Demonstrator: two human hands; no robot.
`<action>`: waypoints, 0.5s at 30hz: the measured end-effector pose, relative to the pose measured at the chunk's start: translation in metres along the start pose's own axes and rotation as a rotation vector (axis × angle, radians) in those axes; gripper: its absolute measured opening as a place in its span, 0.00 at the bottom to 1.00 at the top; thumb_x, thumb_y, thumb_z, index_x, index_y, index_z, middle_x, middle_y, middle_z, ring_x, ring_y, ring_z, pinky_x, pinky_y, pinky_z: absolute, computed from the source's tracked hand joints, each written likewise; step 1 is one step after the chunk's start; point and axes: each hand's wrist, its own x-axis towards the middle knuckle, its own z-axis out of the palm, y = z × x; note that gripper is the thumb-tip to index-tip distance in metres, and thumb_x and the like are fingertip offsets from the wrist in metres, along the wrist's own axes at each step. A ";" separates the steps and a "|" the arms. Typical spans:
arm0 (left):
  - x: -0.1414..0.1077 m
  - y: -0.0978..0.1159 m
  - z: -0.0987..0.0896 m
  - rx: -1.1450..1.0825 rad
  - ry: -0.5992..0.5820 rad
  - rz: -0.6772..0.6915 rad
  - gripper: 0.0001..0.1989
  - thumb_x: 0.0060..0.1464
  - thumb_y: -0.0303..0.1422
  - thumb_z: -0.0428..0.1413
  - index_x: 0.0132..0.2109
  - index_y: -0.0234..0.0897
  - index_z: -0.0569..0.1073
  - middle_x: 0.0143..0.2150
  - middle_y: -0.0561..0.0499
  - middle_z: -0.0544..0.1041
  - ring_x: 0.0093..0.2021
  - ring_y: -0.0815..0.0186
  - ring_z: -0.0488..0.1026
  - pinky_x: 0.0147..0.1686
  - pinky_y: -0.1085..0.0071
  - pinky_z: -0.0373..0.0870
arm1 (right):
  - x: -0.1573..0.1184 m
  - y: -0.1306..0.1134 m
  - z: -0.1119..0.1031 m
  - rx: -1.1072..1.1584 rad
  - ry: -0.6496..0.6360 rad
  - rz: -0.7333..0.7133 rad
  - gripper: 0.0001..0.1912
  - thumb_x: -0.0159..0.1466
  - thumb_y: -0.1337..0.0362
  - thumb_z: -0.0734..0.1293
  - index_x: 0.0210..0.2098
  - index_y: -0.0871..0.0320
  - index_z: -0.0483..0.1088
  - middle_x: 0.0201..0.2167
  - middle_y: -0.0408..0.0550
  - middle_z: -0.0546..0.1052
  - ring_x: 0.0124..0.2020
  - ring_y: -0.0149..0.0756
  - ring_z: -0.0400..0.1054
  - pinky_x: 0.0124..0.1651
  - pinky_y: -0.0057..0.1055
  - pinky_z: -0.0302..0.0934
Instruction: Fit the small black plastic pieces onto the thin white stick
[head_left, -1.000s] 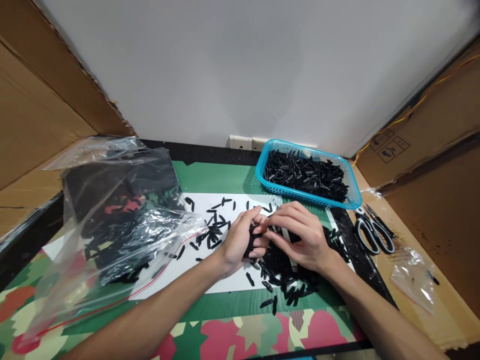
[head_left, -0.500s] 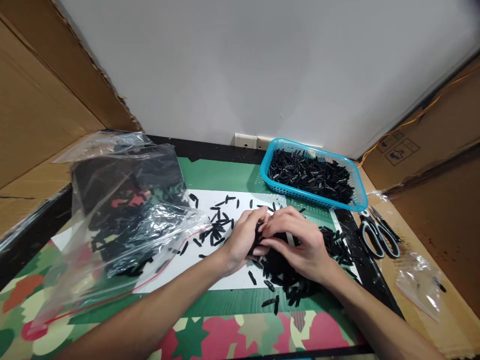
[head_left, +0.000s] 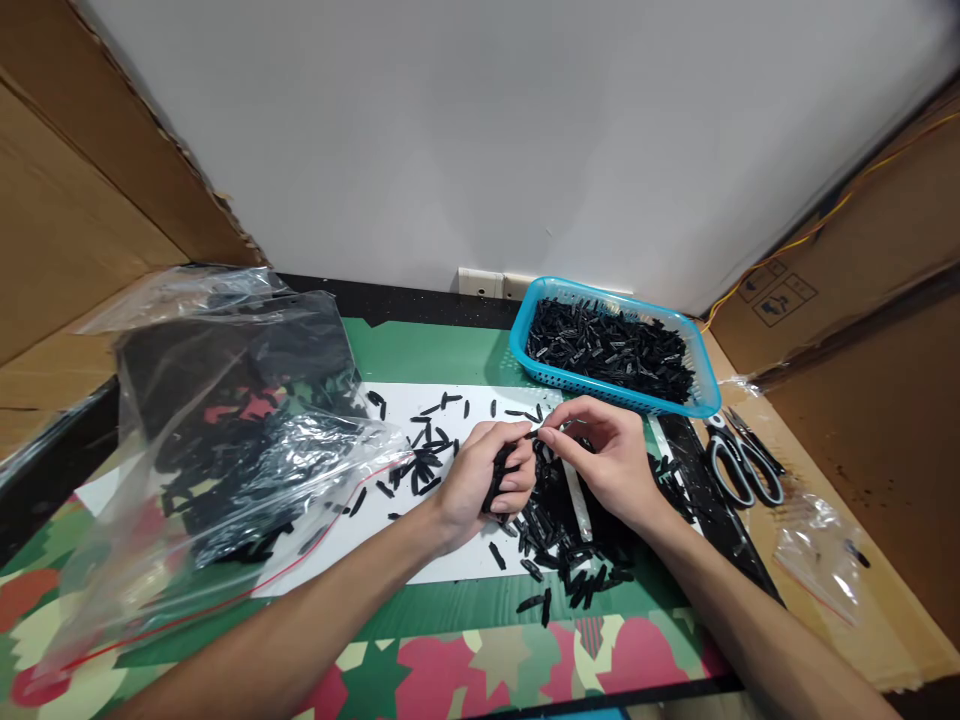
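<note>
My left hand (head_left: 491,475) is closed around several small black strips, whose ends show between the fingers. My right hand (head_left: 604,455) pinches the end of one black strip (head_left: 534,434) at the thumb of my left hand. Under and beside my hands lies a heap of loose black strips (head_left: 551,515), with a flat pale strip (head_left: 577,500) across it. More black pieces are scattered over the white sheet (head_left: 465,560) to the left. Exactly what the pieces are, I cannot make out.
A blue plastic basket (head_left: 709,385) full of black pieces stands at the back right. Scissors (head_left: 742,465) and a small clear bag (head_left: 817,560) lie on cardboard at the right. A large zip bag (head_left: 247,400) holding black pieces covers the left side.
My right hand has drawn back and up slightly from my left palm, with a black strip now showing between its fingertips and the left thumb. The view has shifted a little.
</note>
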 end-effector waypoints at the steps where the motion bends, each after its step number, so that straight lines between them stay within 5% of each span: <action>1: 0.000 0.000 0.000 0.001 0.000 0.005 0.20 0.63 0.38 0.55 0.24 0.37 0.61 0.16 0.59 0.57 0.14 0.77 0.49 0.13 0.81 0.45 | 0.000 0.000 0.000 0.005 -0.001 0.004 0.04 0.64 0.63 0.76 0.36 0.56 0.78 0.34 0.44 0.80 0.35 0.34 0.73 0.38 0.29 0.68; 15: -0.001 0.002 0.000 0.015 0.047 -0.008 0.19 0.63 0.39 0.52 0.25 0.38 0.61 0.16 0.60 0.56 0.13 0.76 0.50 0.14 0.79 0.45 | 0.000 0.003 -0.002 0.021 -0.053 0.090 0.09 0.70 0.57 0.71 0.41 0.56 0.79 0.33 0.46 0.80 0.31 0.34 0.71 0.35 0.30 0.66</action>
